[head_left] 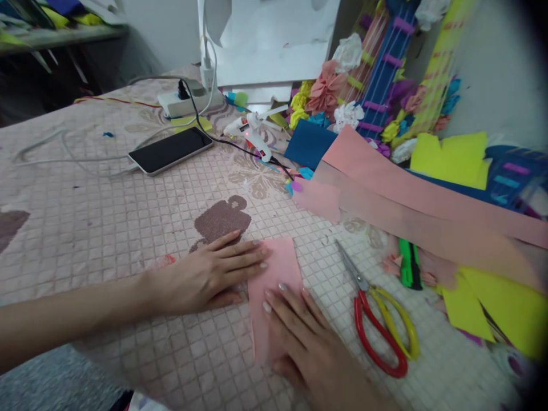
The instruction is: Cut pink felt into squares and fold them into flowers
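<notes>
A craft workspace was indicated by the cloth-covered table (107, 228), where scissors (361, 282), a glue gun (257, 138) and pink paper (280, 260) were laid out near bunches of colourful crumpled flowers (326, 90).

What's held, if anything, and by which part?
Nothing seems gripped: left hand touches the pink paper at its upper left edge, right hand its lower part.

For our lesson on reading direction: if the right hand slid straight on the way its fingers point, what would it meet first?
Sliding over the pink paper beneath it, the right hand would probably meet the left hand first.
</notes>
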`<state>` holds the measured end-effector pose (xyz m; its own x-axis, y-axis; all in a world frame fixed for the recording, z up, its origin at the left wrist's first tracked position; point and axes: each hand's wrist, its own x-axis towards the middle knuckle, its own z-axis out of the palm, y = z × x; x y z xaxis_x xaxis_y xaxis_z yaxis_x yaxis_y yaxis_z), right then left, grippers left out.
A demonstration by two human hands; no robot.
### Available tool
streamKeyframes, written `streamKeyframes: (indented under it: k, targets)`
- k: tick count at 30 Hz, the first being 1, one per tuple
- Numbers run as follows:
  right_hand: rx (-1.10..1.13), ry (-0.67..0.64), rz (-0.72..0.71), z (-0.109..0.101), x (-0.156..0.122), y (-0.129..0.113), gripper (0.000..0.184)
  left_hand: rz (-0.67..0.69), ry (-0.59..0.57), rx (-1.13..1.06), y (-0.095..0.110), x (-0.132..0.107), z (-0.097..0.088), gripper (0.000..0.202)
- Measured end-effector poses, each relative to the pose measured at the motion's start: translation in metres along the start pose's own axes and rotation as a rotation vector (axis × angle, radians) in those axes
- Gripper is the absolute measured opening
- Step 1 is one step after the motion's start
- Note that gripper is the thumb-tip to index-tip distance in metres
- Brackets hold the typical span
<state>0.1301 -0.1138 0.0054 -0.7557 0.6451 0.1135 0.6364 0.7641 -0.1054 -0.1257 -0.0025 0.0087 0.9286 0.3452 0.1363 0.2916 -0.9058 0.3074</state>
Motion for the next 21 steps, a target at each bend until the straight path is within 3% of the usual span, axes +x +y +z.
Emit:
streamKeyframes:
  k: [4, 11, 15, 21]
  targets:
    - [0.105, -0.029, 0.022, -0.016, -0.012, 0.004, 0.044, 0.011, -0.016, 0.029, 0.001, 0.001, 0.001, 0.055]
    - [0.235, 0.154, 0.234, -0.025, -0.025, 0.022, 0.035, 0.047, 0.093, 0.077, 0.011, -0.002, -0.001, 0.053]
    - [0.192, 0.154, 0.188, -0.030, -0.021, 0.030, 0.027, 0.124, 0.178, 0.070, 0.030, -0.004, -0.004, 0.031]
    - [0.110, 0.150, 0.085, -0.033, -0.018, 0.033, 0.025, 0.195, 0.108, 0.081, 0.047, 0.003, -0.009, 0.028]
